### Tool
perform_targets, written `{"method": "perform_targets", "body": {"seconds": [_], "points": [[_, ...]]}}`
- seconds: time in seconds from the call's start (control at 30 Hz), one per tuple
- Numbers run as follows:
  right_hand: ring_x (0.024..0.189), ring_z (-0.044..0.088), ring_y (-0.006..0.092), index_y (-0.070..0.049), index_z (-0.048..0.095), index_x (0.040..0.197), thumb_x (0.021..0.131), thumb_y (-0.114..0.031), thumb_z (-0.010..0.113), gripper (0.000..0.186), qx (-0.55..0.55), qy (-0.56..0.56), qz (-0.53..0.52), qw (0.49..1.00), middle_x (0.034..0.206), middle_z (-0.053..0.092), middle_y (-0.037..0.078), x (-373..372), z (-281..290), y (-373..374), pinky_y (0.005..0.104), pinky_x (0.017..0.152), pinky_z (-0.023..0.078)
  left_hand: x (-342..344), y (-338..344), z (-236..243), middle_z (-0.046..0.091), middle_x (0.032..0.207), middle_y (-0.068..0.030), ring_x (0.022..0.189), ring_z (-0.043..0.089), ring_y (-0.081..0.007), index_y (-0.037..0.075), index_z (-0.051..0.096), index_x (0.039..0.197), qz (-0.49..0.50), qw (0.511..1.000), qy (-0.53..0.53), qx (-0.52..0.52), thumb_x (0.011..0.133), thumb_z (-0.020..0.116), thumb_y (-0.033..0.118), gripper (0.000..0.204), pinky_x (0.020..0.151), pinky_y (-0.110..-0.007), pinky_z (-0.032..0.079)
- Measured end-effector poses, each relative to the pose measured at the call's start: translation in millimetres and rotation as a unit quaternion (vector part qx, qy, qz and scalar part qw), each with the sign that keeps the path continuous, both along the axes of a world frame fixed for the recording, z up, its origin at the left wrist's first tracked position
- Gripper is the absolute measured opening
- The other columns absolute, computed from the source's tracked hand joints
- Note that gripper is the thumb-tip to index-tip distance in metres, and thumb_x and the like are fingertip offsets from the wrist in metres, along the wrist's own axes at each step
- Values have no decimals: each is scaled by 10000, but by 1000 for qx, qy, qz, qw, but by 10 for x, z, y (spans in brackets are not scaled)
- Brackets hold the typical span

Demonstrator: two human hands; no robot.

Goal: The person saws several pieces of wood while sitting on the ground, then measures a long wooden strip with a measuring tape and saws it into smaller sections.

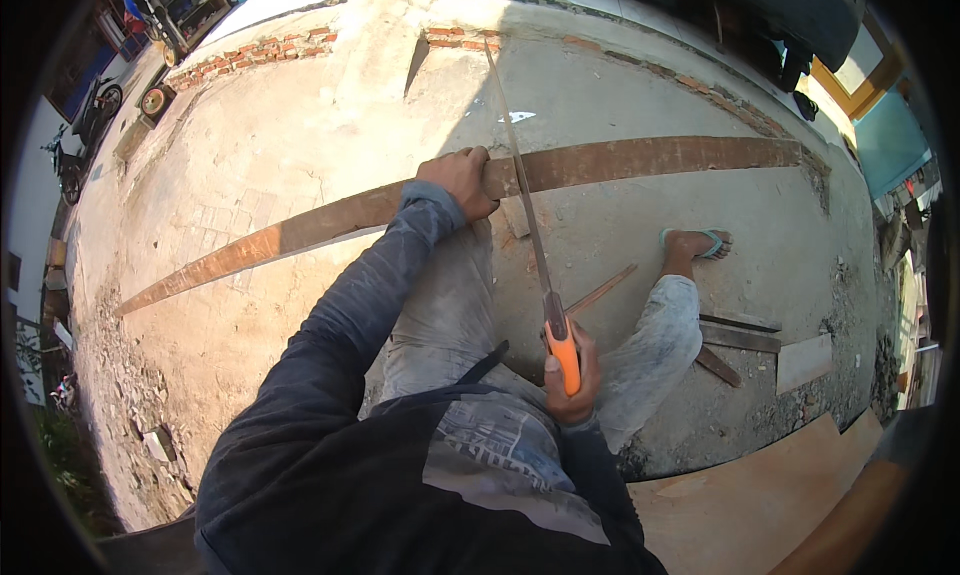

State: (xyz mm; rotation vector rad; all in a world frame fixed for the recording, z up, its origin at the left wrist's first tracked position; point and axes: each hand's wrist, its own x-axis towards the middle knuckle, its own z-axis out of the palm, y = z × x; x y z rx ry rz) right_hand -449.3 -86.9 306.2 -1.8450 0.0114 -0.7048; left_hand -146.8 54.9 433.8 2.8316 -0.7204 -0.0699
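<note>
My left hand [455, 183] grips a long, worn brown board [660, 157] that lies crosswise in front of me, above my left leg. A hand saw [533, 233] with an orange and dark handle is in my right hand [572, 380], fingers wrapped round the handle. The saw's long blade lies across the board just right of my left hand and points away from me; whether its teeth are in a cut, I cannot tell. A small light block [517, 218] sits beneath the board near my left hand.
My sandalled foot [700, 245] is on the concrete ground [250, 375]. Loose sticks [740, 343], a pale panel [805, 362] and plywood [720, 515] lie at the right. A low brick edge [250, 60] runs along the back. A motorbike [75, 165] stands far left.
</note>
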Motion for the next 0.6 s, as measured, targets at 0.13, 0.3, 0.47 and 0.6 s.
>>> {"method": "perform_targets", "body": {"seconds": [0.13, 0.3, 0.47, 0.6], "points": [[1162, 713, 376, 101, 487, 1415, 985, -247, 653, 577, -28, 43, -3, 999, 1242, 700, 291, -687, 104, 100, 444, 1052, 529, -40, 64, -142, 742, 1147, -161, 1053, 725, -377, 96, 633, 1244, -15, 1000, -3, 5, 749, 801, 406, 608, 904, -474, 587], [1037, 722, 293, 35, 517, 1421, 963, -138, 706, 525, -14, 3, 4, 1000, 1193, 704, 243, 990, 985, 107, 399, 906, 565, -77, 5, -399, 742, 1123, -158, 1042, 725, -374, 99, 633, 1223, -30, 997, -70, -25, 741, 805, 404, 596, 908, -471, 588], [1120, 721, 346, 85, 491, 1425, 989, -176, 666, 537, -54, 0, 11, 998, 1275, 683, 280, -61, 46, 23, 429, 981, 564, 75, 86, -160, 730, 1141, -139, 1064, 716, -366, 99, 628, 1181, -4, 1000, -14, -16, 749, 801, 397, 553, 908, -470, 588], [1175, 712, 361, 86, 483, 1438, 979, -166, 668, 555, -30, 27, -7, 999, 1298, 685, 289, -678, 80, 148, 409, 1018, 551, 5, 62, -247, 725, 1153, -136, 1078, 714, -359, 98, 620, 1192, -23, 999, -26, -5, 745, 797, 378, 556, 906, -469, 588]]}}
